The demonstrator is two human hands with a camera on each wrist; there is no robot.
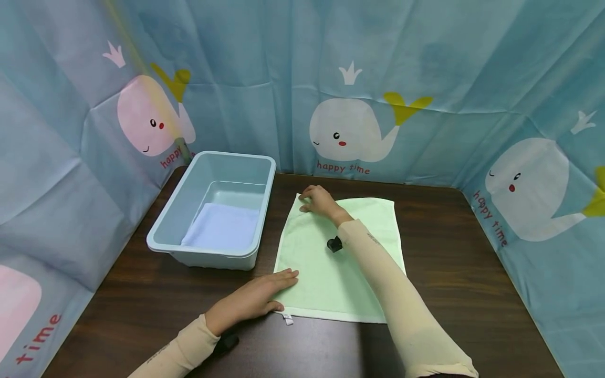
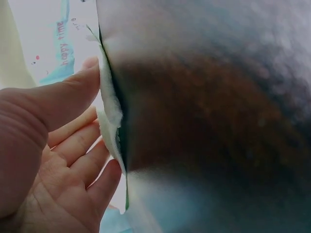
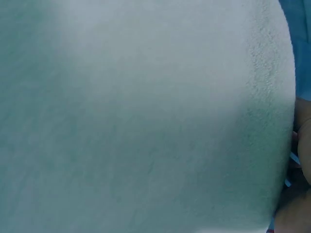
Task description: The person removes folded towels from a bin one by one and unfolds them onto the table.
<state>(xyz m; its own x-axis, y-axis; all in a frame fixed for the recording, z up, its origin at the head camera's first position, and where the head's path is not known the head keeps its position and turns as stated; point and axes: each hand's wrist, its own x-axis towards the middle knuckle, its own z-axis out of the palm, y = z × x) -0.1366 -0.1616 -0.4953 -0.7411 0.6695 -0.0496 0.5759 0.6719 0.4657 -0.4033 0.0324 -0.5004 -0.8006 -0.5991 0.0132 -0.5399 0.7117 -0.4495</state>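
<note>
A pale green towel (image 1: pixel 326 273) lies spread flat on the table, a small white tag (image 1: pixel 288 318) at its near left corner. My left hand (image 1: pixel 257 295) rests on that corner with straight fingers, thumb apart near the tag. Its palm side and the towel's edge (image 2: pixel 111 104) show in the left wrist view. At the towel's far left corner, my right hand (image 1: pixel 321 203) touches the cloth with bent fingers, thumb and forefinger apart. Towel cloth (image 3: pixel 160 116) fills most of the right wrist view; only a sliver of the right hand (image 3: pixel 303 155) shows at its edge.
Left of the towel stands a light blue plastic basin (image 1: pixel 163 247) with a folded lavender cloth (image 1: pixel 227 226) on its bottom. The dark wooden table (image 1: pixel 454 273) extends to the right. Blue curtains (image 1: pixel 250 79) with whale prints enclose its back and sides.
</note>
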